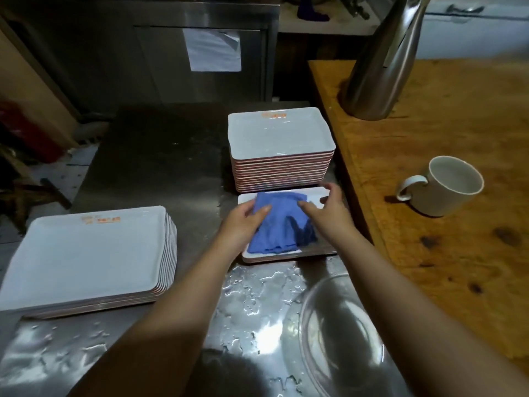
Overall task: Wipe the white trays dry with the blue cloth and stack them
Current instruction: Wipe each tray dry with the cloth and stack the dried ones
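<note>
Far to the left of the cloth (282,222), the big stack (86,259) of white trays is sitting on the wet counter (160,156); it is likely one of your piles, wet or dry, I cannot tell which.

Your left hand (246,222) is lying on the cloth's left edge, thumb on top and fingers tucked at the side, holding it down. The cloth is blue, bunched and wrinkled, and it is covering most of the small tray (286,255) right under it. That tray is white with a thin red rim.

Your right hand (329,207) is resting on the cloth's right side, fingers bent and loosely spread, touching both cloth and tray to keep them from sliding while you are wiping.

Just behind the cloth, the tall stack (282,150) is waiting. Right of the cloth, a mug (449,186) is standing on the wood top (429,133).
</note>
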